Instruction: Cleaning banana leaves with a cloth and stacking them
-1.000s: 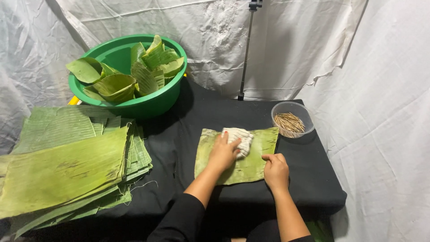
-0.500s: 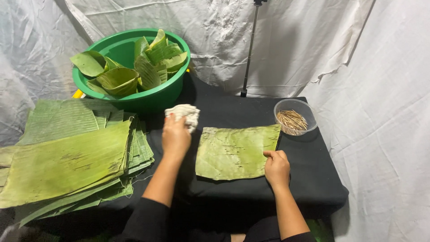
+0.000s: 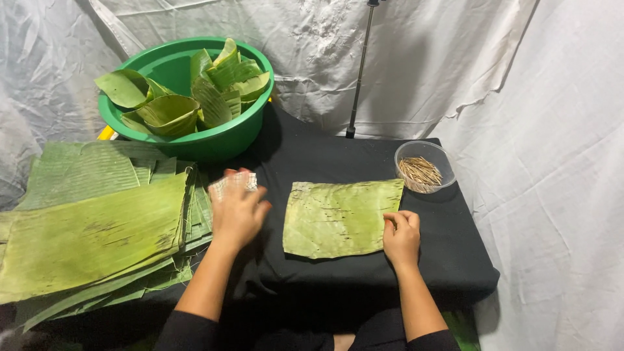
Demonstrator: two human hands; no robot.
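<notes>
Lying flat on the black-draped bench [image 3: 455, 260], the squarish green banana-leaf sheet [image 3: 341, 218] has its right edge pinned by the right hand [image 3: 402, 237], while the left hand [image 3: 237, 211], well left, loosely grips a crumpled white cloth [image 3: 235, 183].

head view, steeply down, close

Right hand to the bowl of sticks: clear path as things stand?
Probably yes. The right hand rests on the leaf piece's right edge, holding nothing, and the bowl of sticks sits just beyond it with only bare black cloth between.
</notes>
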